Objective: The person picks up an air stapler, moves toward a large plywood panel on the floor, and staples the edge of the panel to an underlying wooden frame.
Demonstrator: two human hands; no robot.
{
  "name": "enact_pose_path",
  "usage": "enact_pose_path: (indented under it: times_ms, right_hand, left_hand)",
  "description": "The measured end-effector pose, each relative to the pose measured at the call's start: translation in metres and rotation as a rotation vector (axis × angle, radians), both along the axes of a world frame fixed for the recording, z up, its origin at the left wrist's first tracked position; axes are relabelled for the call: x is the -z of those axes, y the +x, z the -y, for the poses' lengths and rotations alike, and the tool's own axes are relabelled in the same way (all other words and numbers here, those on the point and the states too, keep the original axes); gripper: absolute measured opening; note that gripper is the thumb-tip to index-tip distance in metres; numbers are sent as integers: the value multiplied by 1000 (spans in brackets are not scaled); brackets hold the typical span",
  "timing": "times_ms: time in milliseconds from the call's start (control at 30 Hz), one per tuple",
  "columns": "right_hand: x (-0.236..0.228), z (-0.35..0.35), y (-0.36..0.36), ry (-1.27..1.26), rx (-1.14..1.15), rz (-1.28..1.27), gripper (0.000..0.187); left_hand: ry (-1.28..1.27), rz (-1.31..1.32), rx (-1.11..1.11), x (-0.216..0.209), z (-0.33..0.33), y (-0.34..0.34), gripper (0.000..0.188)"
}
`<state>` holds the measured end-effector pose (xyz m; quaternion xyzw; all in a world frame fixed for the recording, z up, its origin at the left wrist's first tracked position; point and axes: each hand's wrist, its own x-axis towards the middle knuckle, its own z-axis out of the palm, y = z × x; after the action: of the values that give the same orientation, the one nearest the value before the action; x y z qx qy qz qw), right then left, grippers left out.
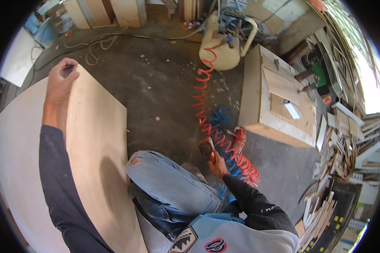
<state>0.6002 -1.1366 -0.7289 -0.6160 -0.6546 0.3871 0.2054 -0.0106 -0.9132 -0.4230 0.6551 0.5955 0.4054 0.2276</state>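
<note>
A large box of light plywood (95,126) stands along my left side, reaching past my knee. At its far corner my left hand (61,82) grips the edge, thumb and fingers curled around it; a small dark patch shows between them, too unclear to name. My right hand (218,165), low beside my bent knee, is closed around the handle of an orange-red air nail gun (207,148) with a dark head. The nail gun is held apart from the box. A red coiled air hose (202,90) runs close by it; their connection is hidden.
A cream air compressor (219,52) stands at the back. On the right is a wooden work box (278,101) carrying loose boards and a green tool (318,74). Blue coiled hose (220,116) lies among the red coils. Wood offcuts (346,135) crowd the far right; cables (93,46) cross the floor behind.
</note>
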Motion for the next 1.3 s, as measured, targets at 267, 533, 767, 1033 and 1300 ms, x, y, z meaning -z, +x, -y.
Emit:
enact_pose_path:
  times_ms: [267, 533, 767, 1033, 1300]
  right_hand:
    - [-125, -54, 33, -390, 65, -586, 25]
    - [-305, -112, -19, -109, -100, -1221, 37]
    - [-382, -135, -84, -18, -448, -1700, 33]
    - [-341, -112, -128, -245, -515, -1664, 30]
    - [-316, -85, -197, -509, -464, -1642, 27]
  left_hand:
    - [175, -678, -95, -25, 6, 22, 20]
    - [586, -457, -55, -66, 53, 167, 59]
    - [561, -99, 243, -71, 144, 323, 107]
    - [582, -114, -15, -11, 204, 308, 99]
    - [635, -268, -425, 41, 271, 278, 78]
